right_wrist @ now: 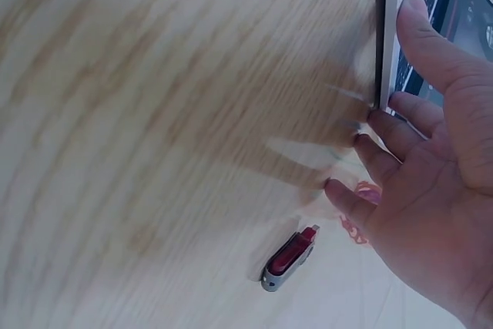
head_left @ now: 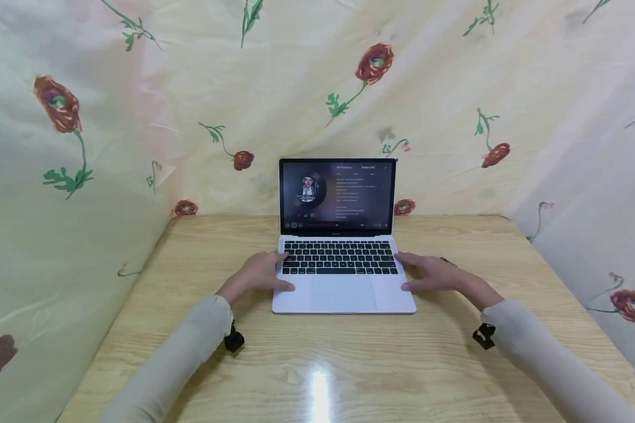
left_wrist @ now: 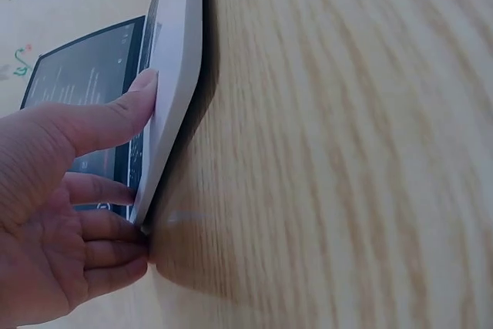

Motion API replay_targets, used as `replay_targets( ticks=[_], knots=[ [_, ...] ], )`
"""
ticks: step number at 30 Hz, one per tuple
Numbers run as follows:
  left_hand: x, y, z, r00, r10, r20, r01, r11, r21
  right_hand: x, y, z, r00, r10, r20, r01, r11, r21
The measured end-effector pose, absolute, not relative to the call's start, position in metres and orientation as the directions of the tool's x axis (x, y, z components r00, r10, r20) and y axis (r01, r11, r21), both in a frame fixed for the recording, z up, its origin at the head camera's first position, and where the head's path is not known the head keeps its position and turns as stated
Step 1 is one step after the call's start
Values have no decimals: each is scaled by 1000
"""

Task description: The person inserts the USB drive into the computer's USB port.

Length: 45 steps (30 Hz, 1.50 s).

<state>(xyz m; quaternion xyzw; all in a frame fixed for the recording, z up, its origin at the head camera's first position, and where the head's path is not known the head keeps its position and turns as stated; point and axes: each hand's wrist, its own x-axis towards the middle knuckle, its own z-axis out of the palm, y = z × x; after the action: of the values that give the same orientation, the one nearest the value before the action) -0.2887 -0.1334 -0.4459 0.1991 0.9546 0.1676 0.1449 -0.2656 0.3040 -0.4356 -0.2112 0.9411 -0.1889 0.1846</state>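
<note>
A silver laptop stands with its lid raised on the wooden table. Its lit screen shows a music player with lyrics. My left hand touches the laptop's left side. In the left wrist view its thumb rests on the palm rest, the index finger lies over the keyboard's edge, and the other fingers meet the side. At the opposite side is my right hand. In the right wrist view its thumb and fingertips touch or nearly touch the edge, fingers mostly straight, the little finger apart.
A red USB flash drive with a metal swivel cover lies on the table, beyond the right hand. The wooden table extends around the laptop. Flower-patterned cloth hangs behind and on both sides.
</note>
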Motion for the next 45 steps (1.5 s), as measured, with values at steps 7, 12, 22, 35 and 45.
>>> replay_targets(
  ticks=[7, 12, 22, 35, 45],
  knots=[
    [-288, -136, -447, -873, 443, -203, 343, 855, 390, -266, 299, -430, -840, -461, -287, -337, 857, -390],
    [-288, -138, -448, -877, 437, -201, 332, 853, 403, -268, 296, -425, -833, -463, -303, -335, 858, -390],
    [-284, -138, -447, -885, 418, -203, 301, 849, 435, -270, 303, -419, -855, -446, -264, -334, 864, -377],
    [-281, -144, -450, -872, 469, -143, 360, 811, 461, -262, 329, -409, -913, -392, -109, -327, 866, -377],
    [-287, -147, -455, -854, 499, -145, 390, 800, 456, -259, 359, -418, -938, -344, -32, -304, 866, -396]
  ],
)
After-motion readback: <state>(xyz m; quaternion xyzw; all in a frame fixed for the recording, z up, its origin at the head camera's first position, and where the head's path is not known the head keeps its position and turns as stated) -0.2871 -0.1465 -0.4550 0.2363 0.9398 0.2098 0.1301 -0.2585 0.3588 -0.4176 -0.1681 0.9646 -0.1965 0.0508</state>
